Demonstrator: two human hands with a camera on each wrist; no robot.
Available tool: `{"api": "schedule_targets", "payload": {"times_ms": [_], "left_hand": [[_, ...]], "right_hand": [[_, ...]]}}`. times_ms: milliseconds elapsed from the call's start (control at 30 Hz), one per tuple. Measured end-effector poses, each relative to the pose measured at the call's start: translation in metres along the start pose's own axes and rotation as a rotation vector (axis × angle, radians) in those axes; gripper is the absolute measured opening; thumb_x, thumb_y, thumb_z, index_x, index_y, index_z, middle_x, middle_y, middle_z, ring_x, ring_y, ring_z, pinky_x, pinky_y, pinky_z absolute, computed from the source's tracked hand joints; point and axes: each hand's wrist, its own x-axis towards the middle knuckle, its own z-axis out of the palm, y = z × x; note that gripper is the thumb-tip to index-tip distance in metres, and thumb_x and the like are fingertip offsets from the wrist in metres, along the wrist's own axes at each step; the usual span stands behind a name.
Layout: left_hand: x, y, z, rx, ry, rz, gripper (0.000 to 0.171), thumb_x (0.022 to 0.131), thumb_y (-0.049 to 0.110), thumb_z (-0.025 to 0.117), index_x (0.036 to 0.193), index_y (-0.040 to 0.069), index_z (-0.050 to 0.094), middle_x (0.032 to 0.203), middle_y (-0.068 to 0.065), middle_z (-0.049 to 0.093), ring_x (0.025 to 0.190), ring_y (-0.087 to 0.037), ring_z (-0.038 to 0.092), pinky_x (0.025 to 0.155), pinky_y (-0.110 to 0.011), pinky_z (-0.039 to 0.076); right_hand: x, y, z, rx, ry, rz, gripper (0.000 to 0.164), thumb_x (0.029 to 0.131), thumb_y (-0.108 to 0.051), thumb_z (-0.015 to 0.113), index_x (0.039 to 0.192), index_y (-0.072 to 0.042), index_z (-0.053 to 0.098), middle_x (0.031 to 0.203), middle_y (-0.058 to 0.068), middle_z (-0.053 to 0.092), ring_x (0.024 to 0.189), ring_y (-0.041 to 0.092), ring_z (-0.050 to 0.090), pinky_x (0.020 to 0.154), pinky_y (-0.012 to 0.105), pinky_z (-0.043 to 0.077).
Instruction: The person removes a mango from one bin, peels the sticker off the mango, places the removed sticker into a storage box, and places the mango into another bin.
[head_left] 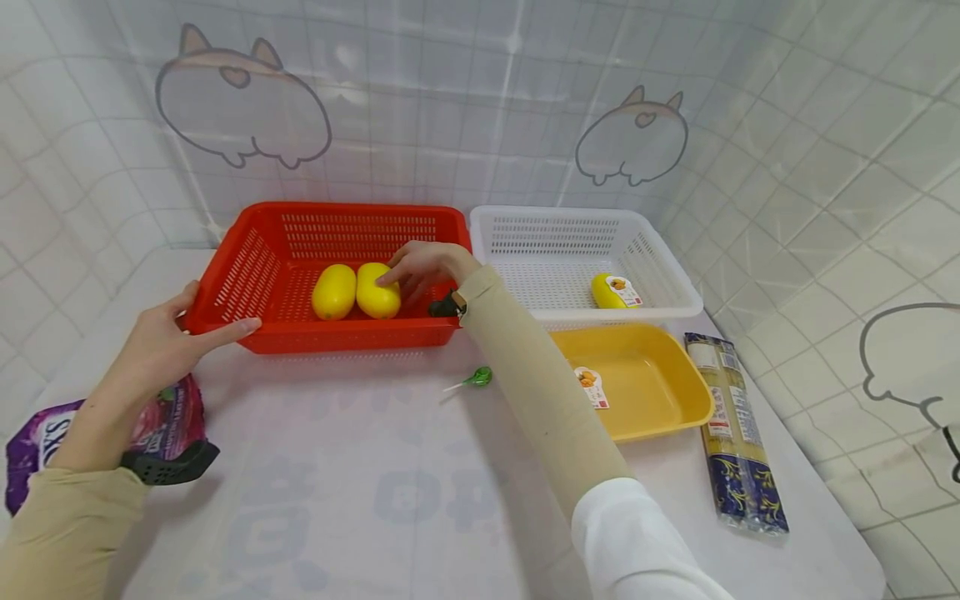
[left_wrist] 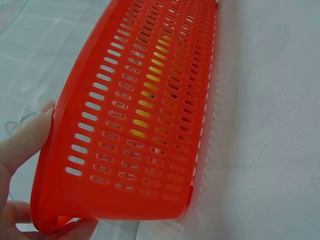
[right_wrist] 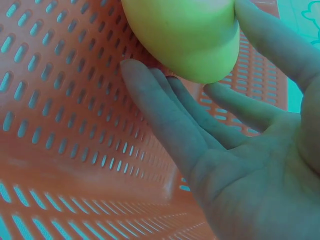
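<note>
A red slotted basket [head_left: 352, 337] stands at the back left of the table. My left hand [head_left: 161, 342] grips its left front corner, thumb over the rim and fingers round the outside; the left wrist view shows the rim [left_wrist: 75, 100] between them. Two yellow oval fruits lie side by side inside, a left one [head_left: 333, 292] and a right one [head_left: 378, 292]. Over the basket, my right hand [head_left: 427, 265] reaches to the right fruit, a fingertip against its side. In the right wrist view the other fingers [right_wrist: 170, 115] stretch out loosely below the fruit [right_wrist: 195, 45].
A white basket [head_left: 555, 317] holds another yellow fruit [head_left: 611, 292] with a label. In front stands a yellow tray [head_left: 652, 375] with a label. A pasta packet [head_left: 738, 433] lies right, a green lollipop [head_left: 481, 377] mid-table, and a purple bag [head_left: 176, 425] beneath my left forearm.
</note>
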Motion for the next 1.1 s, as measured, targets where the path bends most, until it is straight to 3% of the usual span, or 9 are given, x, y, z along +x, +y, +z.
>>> {"api": "schedule_targets", "payload": {"times_ms": [633, 1100], "left_hand": [[0.002, 0.0, 0.001, 0.005, 0.009, 0.029, 0.118, 0.085, 0.073, 0.059, 0.156, 0.015, -0.016, 0.158, -0.038, 0.01, 0.132, -0.056, 0.023, 0.082, -0.059, 0.054], [0.002, 0.0, 0.0, -0.004, 0.009, 0.017, 0.12, 0.082, 0.075, 0.059, 0.156, 0.017, -0.017, 0.158, -0.038, 0.011, 0.131, -0.055, 0.024, 0.078, -0.054, 0.057]], "right_hand": [[-0.019, -0.017, -0.009, -0.089, 0.041, -0.038, 0.07, 0.093, -0.028, 0.071, 0.15, -0.003, 0.04, 0.147, 0.01, 0.047, 0.136, 0.033, 0.049, 0.112, 0.043, 0.043], [-0.04, -0.031, -0.013, -0.162, 0.059, -0.103, 0.078, 0.09, -0.033, 0.074, 0.153, -0.007, 0.036, 0.154, 0.005, 0.039, 0.136, 0.028, 0.049, 0.109, 0.037, 0.046]]}}
